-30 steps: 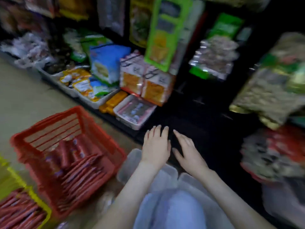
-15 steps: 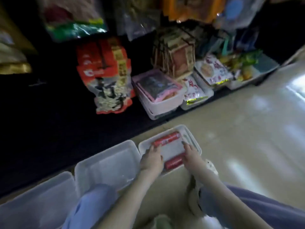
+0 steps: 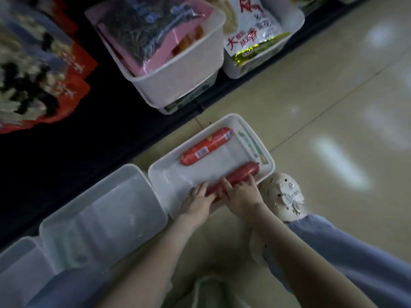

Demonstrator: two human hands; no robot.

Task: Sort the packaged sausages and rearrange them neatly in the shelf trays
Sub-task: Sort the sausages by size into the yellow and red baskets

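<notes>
Red film is wrapped round two sausages, both lying in a white tray [image 3: 178, 178] that is set on the tiled floor [image 3: 333, 96] just in front of the dark shelf base. The far sausage [image 3: 206, 146] is laid along the tray's shelf-side wall, with a barcode label turned upward. The near sausage [image 3: 242, 175] is laid along the opposite wall, parallel to the first and well apart from it, with bare tray floor between the two.

The left hand [image 3: 198, 201] is laid flat over the near sausage's left end, its fingers held straight and nothing gripped. The right hand [image 3: 241, 196] is placed across the middle of the same sausage with its fingers spread over the top; whether the thumb is closed beneath cannot be told.

A translucent tray [image 3: 106, 210] is stood just beside the white one on the left, touching or nearly touching it. On the shelf behind, a pink packet [image 3: 155, 30] is held in a deep white bin [image 3: 178, 74], and a white bag [image 3: 251, 30] printed with red characters is held in the bin beside it. Blurred red packets [image 3: 44, 74] are seen at the left. A pale shoe [image 3: 282, 196] is planted just right of the white tray.
</notes>
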